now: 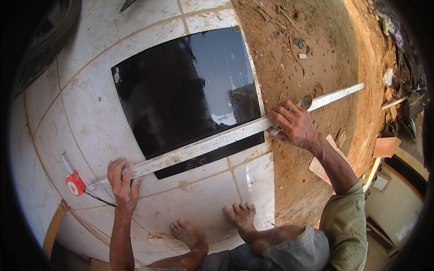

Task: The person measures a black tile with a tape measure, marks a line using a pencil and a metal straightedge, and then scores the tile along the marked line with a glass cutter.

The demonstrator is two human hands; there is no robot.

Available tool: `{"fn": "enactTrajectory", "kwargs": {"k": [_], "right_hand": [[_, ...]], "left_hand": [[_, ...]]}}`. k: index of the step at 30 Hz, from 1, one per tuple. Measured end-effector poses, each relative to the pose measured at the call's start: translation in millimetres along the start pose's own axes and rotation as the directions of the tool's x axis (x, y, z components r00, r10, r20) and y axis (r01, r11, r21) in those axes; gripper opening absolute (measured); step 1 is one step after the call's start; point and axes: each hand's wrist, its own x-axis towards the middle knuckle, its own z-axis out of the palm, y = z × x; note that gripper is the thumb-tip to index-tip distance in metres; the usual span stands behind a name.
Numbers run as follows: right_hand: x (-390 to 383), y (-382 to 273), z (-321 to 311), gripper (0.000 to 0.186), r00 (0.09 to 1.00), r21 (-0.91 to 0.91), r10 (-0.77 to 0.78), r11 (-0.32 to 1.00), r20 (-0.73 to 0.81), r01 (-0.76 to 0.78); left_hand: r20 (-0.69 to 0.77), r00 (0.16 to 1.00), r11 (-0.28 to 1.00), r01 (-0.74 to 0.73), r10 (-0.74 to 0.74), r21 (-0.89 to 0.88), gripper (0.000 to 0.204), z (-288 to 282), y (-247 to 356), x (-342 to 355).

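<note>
A long metal straightedge bar [208, 145], smeared pale, lies slantwise across a glossy black tile [167, 99]. Its far right end reaches out over bare soil. My left hand [123, 185] grips the bar near its left end, fingers over the top and thumb on the near side. At the black tile's right edge, my right hand [294, 124] is closed over the bar. A spoon [305, 102] is also in that hand, its bowl showing beyond the knuckles. Beside the bar's left end lies a red and white tape measure [75, 183] with a black strap.
Dirty white tiles [95, 108] surround the black one, and my bare feet [242, 214] stand on them. Brown soil [325, 54] borders the tiles on the right. A brick [385, 147] and rubble lie farther right. A tyre [49, 40] stands at upper left.
</note>
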Motion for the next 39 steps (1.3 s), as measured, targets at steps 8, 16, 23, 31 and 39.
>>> {"fn": "enactTrajectory", "kwargs": {"k": [8, 16, 23, 31, 39], "right_hand": [[1, 1, -2, 0.069, 1.000, 0.004, 0.007, 1.000, 0.011, -0.007], [4, -2, -5, 0.064, 0.999, 0.023, 0.020, 1.000, 0.034, -0.021], [5, -4, -5, 0.063, 0.999, 0.027, 0.021, 0.999, 0.037, -0.022], [1, -1, -3, 0.058, 1.000, -0.020, 0.020, 1.000, 0.017, -0.020], [11, -5, 0, 0.063, 0.997, -0.024, -0.009, 1.000, 0.072, 0.010]], "left_hand": [[0.015, 1.000, 1.000, 0.006, -0.006, -0.008, 0.052, 0, 1, 2], [0.043, 0.999, 1.000, 0.018, -0.018, 0.001, 0.042, -2, -2, -1], [0.050, 0.999, 1.000, 0.012, -0.012, -0.015, 0.045, -5, -1, 2], [0.040, 0.999, 0.999, 0.011, -0.009, -0.031, 0.050, -1, 1, 5], [0.041, 0.999, 1.000, 0.005, -0.005, -0.021, 0.055, -10, -3, -2]]}}
